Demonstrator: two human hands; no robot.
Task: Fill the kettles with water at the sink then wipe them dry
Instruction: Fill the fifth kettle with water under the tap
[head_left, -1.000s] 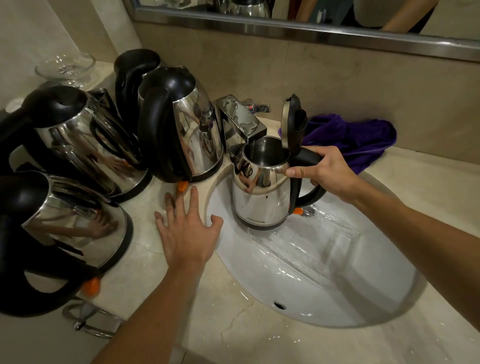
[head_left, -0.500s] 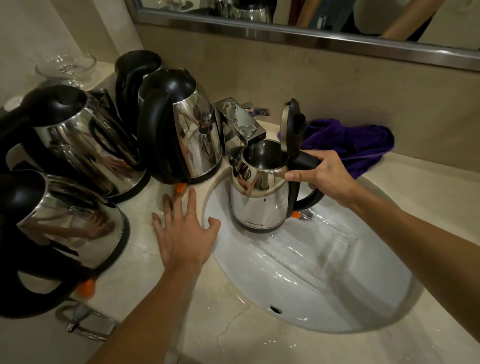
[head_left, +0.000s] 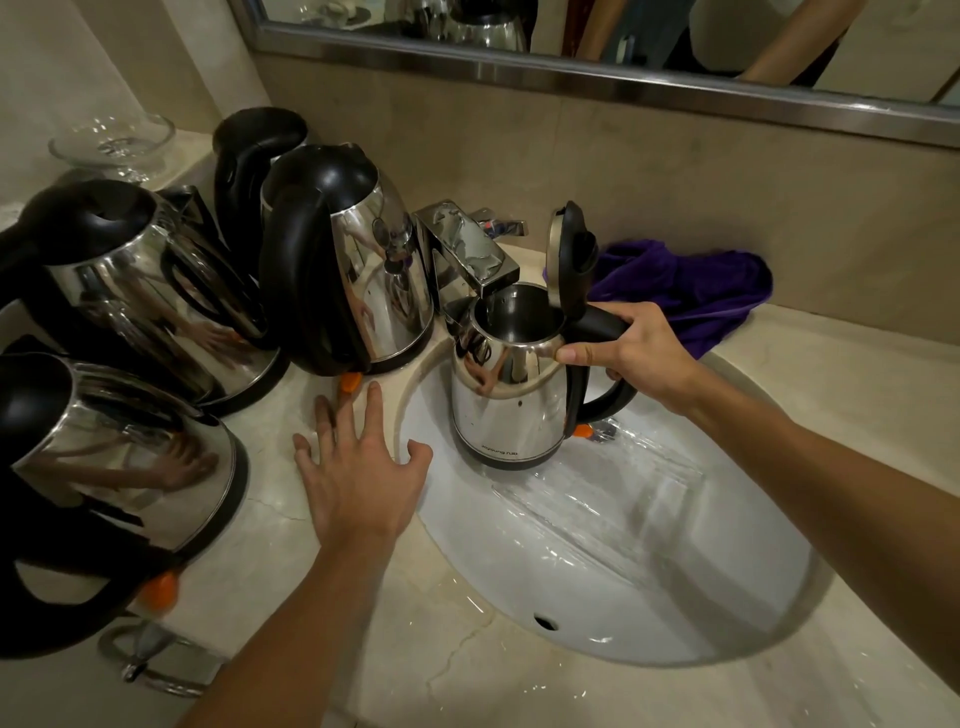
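Indoors, on a wet beige stone counter (head_left: 363, 644) below a mirror (head_left: 623, 31), the right hand (head_left: 631, 353) grips an open-lidded kettle (head_left: 511, 400) under the tap (head_left: 467, 249) in a white sink (head_left: 649, 571); the left hand (head_left: 358, 478) lies spread flat on the counter.

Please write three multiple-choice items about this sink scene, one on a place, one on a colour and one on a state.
1. Where is the cloth?
A. In the basin
B. On the counter behind the sink
C. Over a kettle

2. What colour is the cloth?
A. Purple
B. White
C. Green

3. How is the lid of the kettle under the faucet?
A. Shut
B. Removed
C. Flipped open

Answers: 1 B, it lies by the wall beyond the right hand. 2 A, it is plainly purple. 3 C, the lid stands upright on its hinge while the left hand rests flat on the counter.
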